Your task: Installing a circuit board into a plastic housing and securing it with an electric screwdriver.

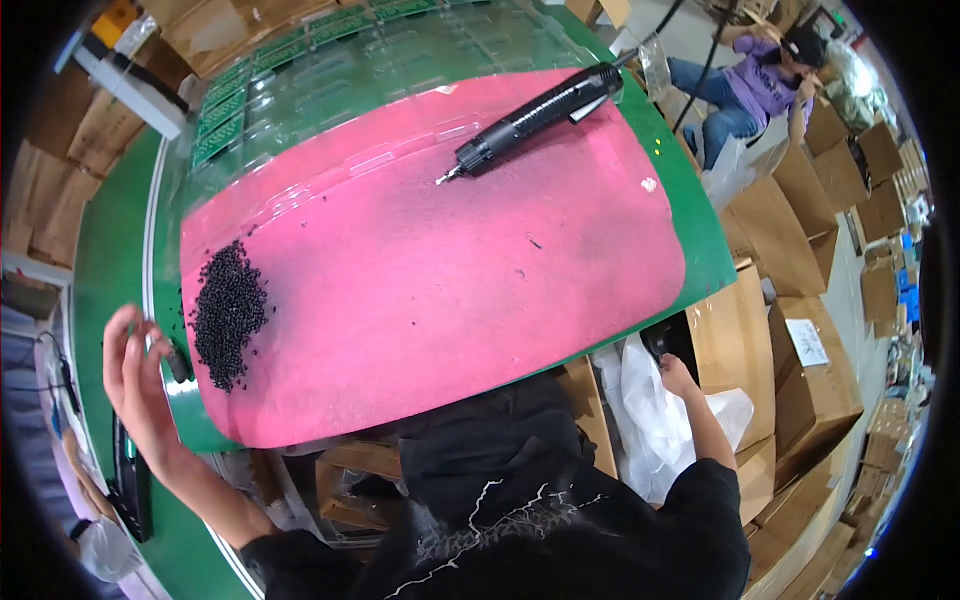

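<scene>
Just left of the pink mat [450, 290], our left hand [138, 375] spread bent, seemingly empty fingers beside its black screws [230, 315]; off its near-right edge, our right hand [679, 376] met a dark object [655, 340], grip unclear.

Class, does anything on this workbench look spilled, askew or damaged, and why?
Small black pieces look possibly spilled: they lie in a loose heap toward the left edge of the pink mat, uncontained, with strays around them. Dark smudges discolour the mat.

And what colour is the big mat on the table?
Pink; the mat shows best in the head view.
</scene>
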`<state>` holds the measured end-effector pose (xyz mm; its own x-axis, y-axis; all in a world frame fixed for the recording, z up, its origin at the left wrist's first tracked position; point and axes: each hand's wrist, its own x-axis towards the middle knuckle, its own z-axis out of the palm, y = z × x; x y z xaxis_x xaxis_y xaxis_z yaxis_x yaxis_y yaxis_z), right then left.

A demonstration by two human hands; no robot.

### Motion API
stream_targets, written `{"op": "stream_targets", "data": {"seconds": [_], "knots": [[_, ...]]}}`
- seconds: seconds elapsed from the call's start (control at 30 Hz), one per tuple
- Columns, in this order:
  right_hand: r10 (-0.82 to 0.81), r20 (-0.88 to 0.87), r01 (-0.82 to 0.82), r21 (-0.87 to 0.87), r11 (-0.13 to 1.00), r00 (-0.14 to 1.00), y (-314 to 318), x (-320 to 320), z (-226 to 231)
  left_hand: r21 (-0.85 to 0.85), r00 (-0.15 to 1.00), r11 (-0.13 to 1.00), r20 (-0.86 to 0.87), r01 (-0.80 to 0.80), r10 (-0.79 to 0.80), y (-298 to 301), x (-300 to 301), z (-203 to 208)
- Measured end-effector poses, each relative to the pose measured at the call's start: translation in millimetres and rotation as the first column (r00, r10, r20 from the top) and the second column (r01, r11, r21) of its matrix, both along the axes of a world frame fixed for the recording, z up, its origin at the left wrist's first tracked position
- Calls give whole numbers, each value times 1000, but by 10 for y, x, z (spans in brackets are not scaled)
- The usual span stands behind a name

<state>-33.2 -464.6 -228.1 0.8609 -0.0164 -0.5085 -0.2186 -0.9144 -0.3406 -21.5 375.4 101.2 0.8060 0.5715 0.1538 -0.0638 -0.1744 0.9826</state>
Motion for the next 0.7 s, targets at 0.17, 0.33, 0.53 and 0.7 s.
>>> {"op": "stream_targets", "data": {"seconds": [0.17, 0.33, 0.53, 0.7], "knots": [[-166, 67, 174, -142, 974, 984, 457, 154, 268, 295, 955, 914, 13, 278, -295, -863, 511, 214], [-390, 287, 406, 6, 914, 875, 363, -84, 633, 397, 925, 847, -14, 354, -380, -1114, 743, 288], [-494, 601, 546, 112, 830, 628, 776, 346, 2381, 414, 888, 814, 28, 408, -460, -1120, 1036, 111], [64, 843, 125, -154, 980, 534, 1268, 820, 3095, 357, 895, 836, -5, 417, -445, -1024, 1065, -160]]}}
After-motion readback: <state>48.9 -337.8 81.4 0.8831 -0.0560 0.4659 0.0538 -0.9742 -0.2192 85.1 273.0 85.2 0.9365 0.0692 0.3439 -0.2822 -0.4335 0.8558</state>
